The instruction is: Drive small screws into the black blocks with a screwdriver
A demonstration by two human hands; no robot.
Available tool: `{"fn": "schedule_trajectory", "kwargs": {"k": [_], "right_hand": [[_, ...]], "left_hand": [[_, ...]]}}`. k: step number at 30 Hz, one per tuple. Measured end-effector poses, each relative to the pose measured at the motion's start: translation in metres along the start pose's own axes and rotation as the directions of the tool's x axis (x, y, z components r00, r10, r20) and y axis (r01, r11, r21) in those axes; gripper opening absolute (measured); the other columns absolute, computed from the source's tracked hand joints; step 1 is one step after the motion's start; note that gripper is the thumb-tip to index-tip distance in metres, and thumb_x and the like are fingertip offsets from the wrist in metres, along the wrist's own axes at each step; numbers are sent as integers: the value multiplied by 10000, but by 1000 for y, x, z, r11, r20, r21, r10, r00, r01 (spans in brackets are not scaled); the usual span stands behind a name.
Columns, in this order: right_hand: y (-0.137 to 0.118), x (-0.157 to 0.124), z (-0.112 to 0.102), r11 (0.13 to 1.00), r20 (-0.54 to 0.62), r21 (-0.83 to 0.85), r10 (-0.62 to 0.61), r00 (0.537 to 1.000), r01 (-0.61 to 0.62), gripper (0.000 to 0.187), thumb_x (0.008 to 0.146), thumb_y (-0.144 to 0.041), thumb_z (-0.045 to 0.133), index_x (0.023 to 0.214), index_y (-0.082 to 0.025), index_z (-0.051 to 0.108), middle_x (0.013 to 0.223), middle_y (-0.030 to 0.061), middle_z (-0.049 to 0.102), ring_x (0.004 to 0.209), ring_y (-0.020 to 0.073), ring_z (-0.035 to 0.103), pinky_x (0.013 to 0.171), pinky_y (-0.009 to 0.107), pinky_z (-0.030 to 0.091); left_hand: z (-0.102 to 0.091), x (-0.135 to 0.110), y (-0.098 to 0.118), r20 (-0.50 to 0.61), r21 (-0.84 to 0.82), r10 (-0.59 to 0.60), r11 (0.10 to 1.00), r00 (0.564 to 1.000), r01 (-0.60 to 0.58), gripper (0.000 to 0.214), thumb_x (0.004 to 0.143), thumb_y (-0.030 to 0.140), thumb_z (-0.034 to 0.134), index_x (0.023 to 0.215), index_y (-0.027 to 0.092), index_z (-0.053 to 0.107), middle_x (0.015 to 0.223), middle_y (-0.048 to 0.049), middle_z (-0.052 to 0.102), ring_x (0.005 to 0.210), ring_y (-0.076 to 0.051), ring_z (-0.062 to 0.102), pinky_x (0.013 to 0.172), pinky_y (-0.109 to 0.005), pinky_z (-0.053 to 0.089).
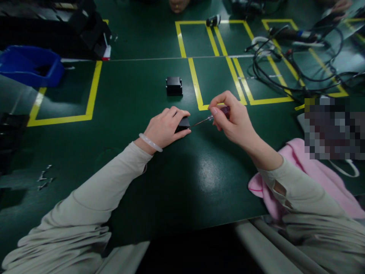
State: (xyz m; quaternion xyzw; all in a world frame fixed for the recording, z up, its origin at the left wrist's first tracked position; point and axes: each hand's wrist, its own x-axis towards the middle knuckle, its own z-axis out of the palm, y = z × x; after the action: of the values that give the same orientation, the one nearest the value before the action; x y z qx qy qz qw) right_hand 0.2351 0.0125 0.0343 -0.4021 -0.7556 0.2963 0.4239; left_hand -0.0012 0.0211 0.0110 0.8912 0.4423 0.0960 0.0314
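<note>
My left hand point(168, 127) is closed around a small black box-shaped part point(183, 123) and holds it against the green table. Its fingers hide much of that part. My right hand point(232, 118) grips a screwdriver point(211, 117) by its dark purple handle. The thin shaft slants down to the left, and its tip meets the right end of the black part, near a small shiny spot. Just beyond my left hand, a second black box-shaped part point(174, 86) with small bright ends sits on the table.
Loose screws point(44, 178) lie at the left. A blue bin point(32, 66) stands at the far left. Black cables point(296, 72) coil at the right, behind a pink cloth point(302, 167). Beyond the yellow tape lines is a small black cylinder point(213, 20). Another person's hand point(179, 5) shows at the top.
</note>
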Motion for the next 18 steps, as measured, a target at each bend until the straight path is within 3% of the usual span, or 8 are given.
{"fn": "schedule_trajectory", "kwargs": {"k": [4, 10, 18], "right_hand": [[0, 0, 0, 1000, -3, 10, 5, 1000, -5, 141, 971, -375, 568, 981, -235, 554, 735, -32, 519, 621, 118, 518, 551, 258, 423], [-1, 0, 0, 1000, -14, -26, 6, 1000, -7, 275, 983, -480, 536, 881, -226, 558, 702, -27, 515, 608, 113, 521, 557, 260, 416], [1, 0, 0, 1000, 1, -16, -4, 1000, 4, 224, 983, -446, 530, 1032, -233, 581, 713, -33, 524, 605, 116, 532, 559, 272, 450]], "left_hand": [[0, 0, 0, 2, -13, -4, 1000, 1000, 4, 471, 950, 476, 561, 1335, 211, 504, 1271, -108, 589, 1105, -268, 566, 844, -366, 490], [-1, 0, 0, 5, -15, -1, 1000, 1000, 1, 469, 953, 476, 558, 1333, 207, 504, 1275, -109, 588, 1106, -265, 567, 857, -363, 488], [0, 0, 0, 4, -8, -1, 1000, 1000, 1, 471, 950, 476, 560, 1336, 213, 498, 1274, -106, 590, 1110, -264, 563, 872, -364, 485]]}}
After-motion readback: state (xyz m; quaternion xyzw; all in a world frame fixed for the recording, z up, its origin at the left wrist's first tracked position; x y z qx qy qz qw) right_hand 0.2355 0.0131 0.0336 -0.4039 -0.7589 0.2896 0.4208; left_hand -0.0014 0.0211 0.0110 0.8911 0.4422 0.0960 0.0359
